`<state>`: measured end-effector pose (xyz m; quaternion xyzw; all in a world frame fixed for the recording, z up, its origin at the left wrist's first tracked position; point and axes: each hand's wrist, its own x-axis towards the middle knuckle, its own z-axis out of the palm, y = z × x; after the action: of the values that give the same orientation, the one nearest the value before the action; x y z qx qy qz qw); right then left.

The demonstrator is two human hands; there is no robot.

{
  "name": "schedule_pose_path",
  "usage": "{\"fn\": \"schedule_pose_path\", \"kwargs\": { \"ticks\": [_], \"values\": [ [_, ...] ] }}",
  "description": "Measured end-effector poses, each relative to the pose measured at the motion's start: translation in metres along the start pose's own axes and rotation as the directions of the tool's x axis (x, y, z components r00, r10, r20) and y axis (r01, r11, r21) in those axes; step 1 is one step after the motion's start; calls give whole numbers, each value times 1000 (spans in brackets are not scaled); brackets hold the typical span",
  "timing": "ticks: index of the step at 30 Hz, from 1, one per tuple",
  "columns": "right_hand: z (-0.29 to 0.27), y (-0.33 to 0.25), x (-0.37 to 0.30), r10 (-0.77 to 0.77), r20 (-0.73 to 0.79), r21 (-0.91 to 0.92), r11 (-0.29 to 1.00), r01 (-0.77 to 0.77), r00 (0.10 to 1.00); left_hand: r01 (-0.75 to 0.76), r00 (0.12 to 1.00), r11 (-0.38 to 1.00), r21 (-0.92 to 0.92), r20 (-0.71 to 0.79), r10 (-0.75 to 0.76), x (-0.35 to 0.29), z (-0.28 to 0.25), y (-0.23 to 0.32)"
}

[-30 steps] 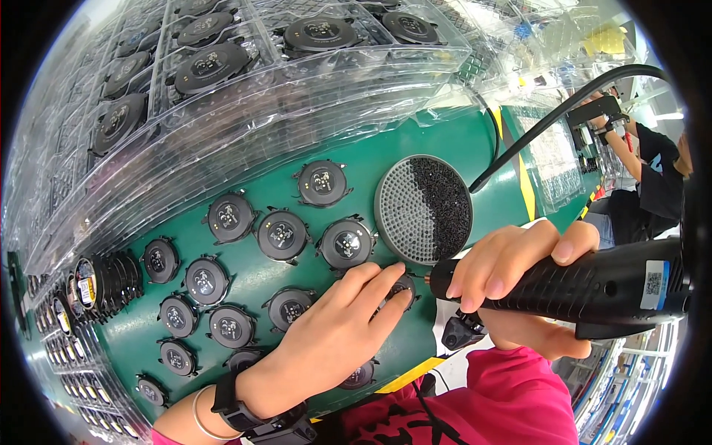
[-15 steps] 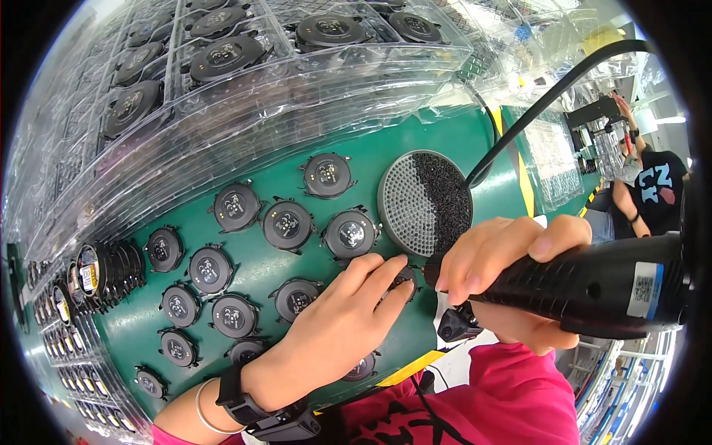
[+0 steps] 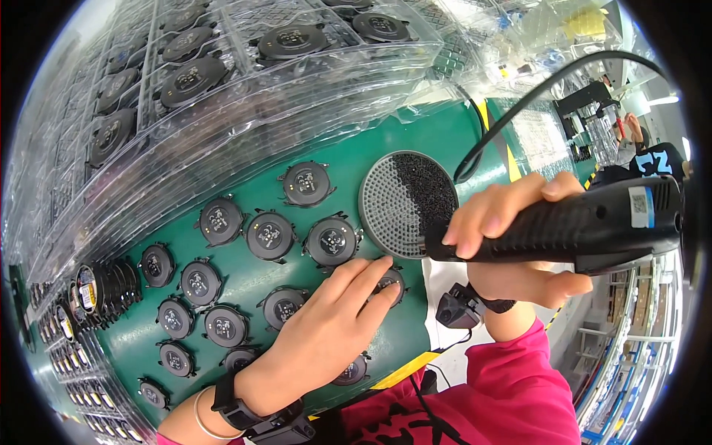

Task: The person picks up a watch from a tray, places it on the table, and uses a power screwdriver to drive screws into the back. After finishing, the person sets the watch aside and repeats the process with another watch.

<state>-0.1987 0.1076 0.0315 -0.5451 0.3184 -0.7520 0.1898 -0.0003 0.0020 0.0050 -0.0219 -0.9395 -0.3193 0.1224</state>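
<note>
My right hand (image 3: 512, 230) is wrapped round a black electric screwdriver (image 3: 593, 222), which lies nearly level with its nose over the near right rim of a round grey dish (image 3: 382, 204). Small black screws (image 3: 424, 185) fill the dish's right half; its dimpled left half shows bare. My left hand (image 3: 326, 315) reaches over the green mat, with thumb and forefinger at a round black watch case (image 3: 391, 285) just below the dish. The fingers partly cover this case. Close to the forefinger lies another watch case (image 3: 331, 241). The screwdriver's tip is hidden.
Several more watch cases (image 3: 225, 326) lie spread over the green mat (image 3: 259, 170). Clear plastic trays (image 3: 297, 104) are stacked along the far left. A stack of round parts (image 3: 107, 293) stands at left. The black cable (image 3: 534, 93) arches at right; a co-worker (image 3: 649, 159) is beyond.
The screwdriver has moved away from me, so its nose now overlaps the dish rim. My left hand stays at the same watch case. The whole view has shifted slightly.
</note>
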Motion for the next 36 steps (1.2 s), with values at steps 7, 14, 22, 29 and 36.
{"fn": "schedule_pose_path", "kwargs": {
  "ticks": [7,14,22,29,36],
  "values": [
    [6,8,1,-14,-107,-117,993,2,994,-5,1000,1000,-14,3,6,0,0,-2],
    [7,9,1,-5,-80,-131,991,-6,997,7,1000,1000,6,-17,-7,-2,1,-1],
    [10,1,2,-19,-96,-94,995,9,995,-27,999,999,35,-45,28,-2,5,-1],
    [22,-19,-1,45,-104,86,996,-36,994,-50,996,996,68,-70,55,-3,7,-2],
    [32,-11,-5,59,-5,170,984,-57,998,-42,996,997,68,-82,48,-3,6,-2]
  ]
}}
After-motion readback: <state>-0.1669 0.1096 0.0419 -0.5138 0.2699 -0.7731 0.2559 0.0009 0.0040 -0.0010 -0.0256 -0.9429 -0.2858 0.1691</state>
